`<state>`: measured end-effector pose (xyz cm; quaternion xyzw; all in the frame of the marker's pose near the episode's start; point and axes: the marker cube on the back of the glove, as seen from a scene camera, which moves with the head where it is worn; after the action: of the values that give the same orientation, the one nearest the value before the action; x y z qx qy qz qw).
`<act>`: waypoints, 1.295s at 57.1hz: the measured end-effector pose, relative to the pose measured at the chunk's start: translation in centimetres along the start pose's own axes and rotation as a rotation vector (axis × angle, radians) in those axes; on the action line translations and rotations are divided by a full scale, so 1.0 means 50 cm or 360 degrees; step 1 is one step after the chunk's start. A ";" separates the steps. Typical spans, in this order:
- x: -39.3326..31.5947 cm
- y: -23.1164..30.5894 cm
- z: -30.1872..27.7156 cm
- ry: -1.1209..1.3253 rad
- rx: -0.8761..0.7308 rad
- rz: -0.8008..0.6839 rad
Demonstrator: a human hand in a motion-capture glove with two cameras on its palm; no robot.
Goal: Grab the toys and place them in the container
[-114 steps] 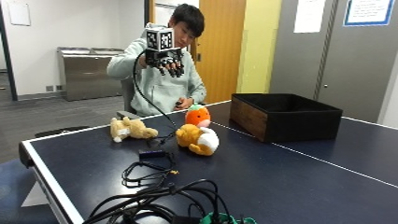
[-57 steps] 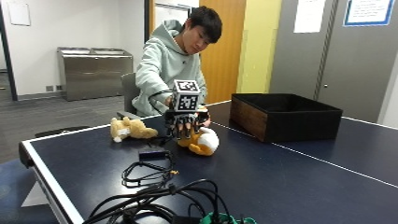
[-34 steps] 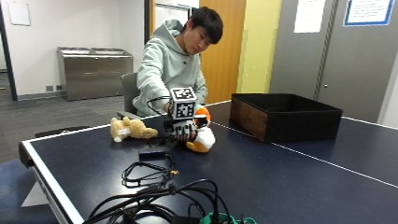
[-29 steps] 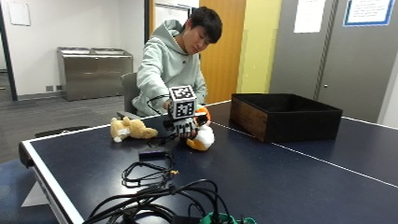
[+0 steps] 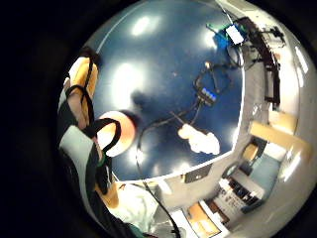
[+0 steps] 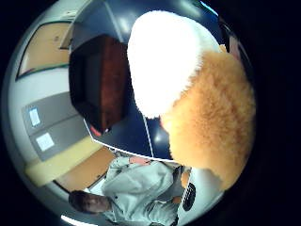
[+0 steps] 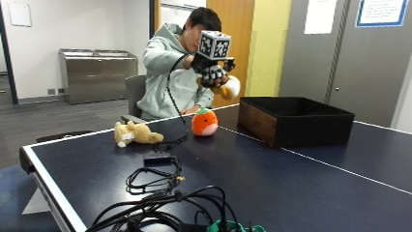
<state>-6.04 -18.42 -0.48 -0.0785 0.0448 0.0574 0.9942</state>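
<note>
In the outside view my gloved right hand is raised in front of the person's chest and grips an orange-and-white plush toy high above the table. That plush fills the thumb side palm view, close against the palm. A small orange round plush stands on the dark blue table below the hand. A tan plush dog lies further left, also seen as the tan plush from above. The dark open box stands to the right of the hand, its inside showing nothing.
Black cables and a small black device lie on the near left of the table; the same cables show below the palm. The table's near left edge is close to the cables. The person's bare hand rests behind the orange plush.
The hand, down on the orange-and-white plush on the table half a second ago, has lifted it up to chest height. The round orange plush and the tan dog stay put.
</note>
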 end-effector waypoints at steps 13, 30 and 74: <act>-0.284 0.042 -0.134 0.0139 0.0255 -0.0278; -0.507 0.004 -0.122 0.0133 0.0356 -0.0394; -0.105 0.081 0.064 0.0209 0.0158 -0.0199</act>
<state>-11.46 -14.51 2.56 -0.0354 0.1077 -0.0122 0.9935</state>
